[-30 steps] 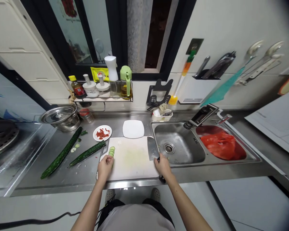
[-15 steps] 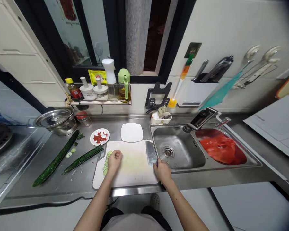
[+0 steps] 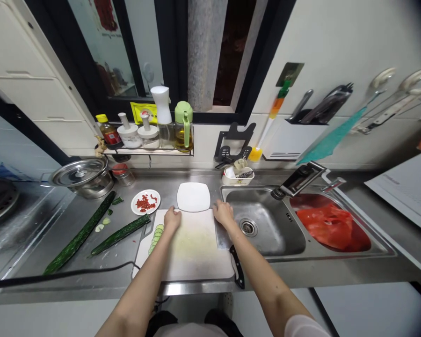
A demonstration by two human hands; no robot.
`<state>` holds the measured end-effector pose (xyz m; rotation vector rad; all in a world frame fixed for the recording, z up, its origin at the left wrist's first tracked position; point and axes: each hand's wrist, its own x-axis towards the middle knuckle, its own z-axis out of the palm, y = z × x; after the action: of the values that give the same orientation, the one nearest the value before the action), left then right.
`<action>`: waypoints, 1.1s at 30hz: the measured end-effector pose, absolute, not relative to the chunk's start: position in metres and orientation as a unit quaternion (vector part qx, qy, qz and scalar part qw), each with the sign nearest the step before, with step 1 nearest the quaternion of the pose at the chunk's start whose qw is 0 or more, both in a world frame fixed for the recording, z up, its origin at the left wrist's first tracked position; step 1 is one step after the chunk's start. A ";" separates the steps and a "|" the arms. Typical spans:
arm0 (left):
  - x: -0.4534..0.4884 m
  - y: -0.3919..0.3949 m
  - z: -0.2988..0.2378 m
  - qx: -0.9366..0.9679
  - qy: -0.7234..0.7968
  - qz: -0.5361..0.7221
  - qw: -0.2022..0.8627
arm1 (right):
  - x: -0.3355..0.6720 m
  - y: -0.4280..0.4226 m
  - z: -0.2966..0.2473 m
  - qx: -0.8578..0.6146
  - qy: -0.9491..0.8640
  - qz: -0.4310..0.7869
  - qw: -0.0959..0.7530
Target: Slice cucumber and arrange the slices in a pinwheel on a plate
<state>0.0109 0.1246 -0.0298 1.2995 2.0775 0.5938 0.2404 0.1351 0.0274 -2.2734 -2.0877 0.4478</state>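
My left hand [image 3: 172,219] hovers over the upper left of the white cutting board [image 3: 199,262], near the lower left corner of a white square plate [image 3: 193,197]. Its fingers are loosely bent with nothing in them. My right hand [image 3: 223,213] is open beside the plate's lower right corner. Neither hand clearly touches the plate. Overlapping cucumber slices [image 3: 156,238] lie along the board's left side. Along its right edge rests a knife, its black handle [image 3: 237,267] pointing toward me and its blade partly under my right forearm.
Left of the board lie a cut cucumber [image 3: 119,235] and a long cucumber [image 3: 80,234]. Behind them are a round plate [image 3: 134,208] with red bits and a lidded pot [image 3: 91,185]. The sink [image 3: 277,236] adjoins on the right. A black cable [image 3: 73,272] crosses the counter's front left.
My right hand has let go of the knife handle and moved up beside the square plate. My left hand has moved slightly up, away from the cucumber slices.
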 end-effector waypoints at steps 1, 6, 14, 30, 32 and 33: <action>0.011 0.129 -0.030 0.493 0.786 0.216 0.304 | 0.237 0.145 0.024 -0.734 -0.661 0.153 0.004; 0.013 0.142 -0.034 0.493 0.787 0.202 0.311 | 0.224 0.176 0.009 -0.751 -0.629 0.202 0.011; 0.014 0.153 -0.038 0.480 0.788 0.213 0.320 | 0.215 0.192 -0.006 -0.766 -0.594 0.247 0.003; 0.005 0.140 -0.029 0.430 0.788 0.265 0.351 | 0.214 0.188 0.002 -0.759 -0.584 0.272 0.090; 0.001 0.124 -0.024 0.430 0.783 0.275 0.356 | 0.217 0.173 0.004 -0.746 -0.589 0.281 0.132; -0.001 0.114 -0.022 0.430 0.779 0.282 0.358 | 0.218 0.163 0.004 -0.738 -0.591 0.286 0.155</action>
<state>-0.0008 0.1139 -0.0223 1.1099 2.0117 0.7282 0.2182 0.1633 0.0044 -2.1144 -1.6940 0.8197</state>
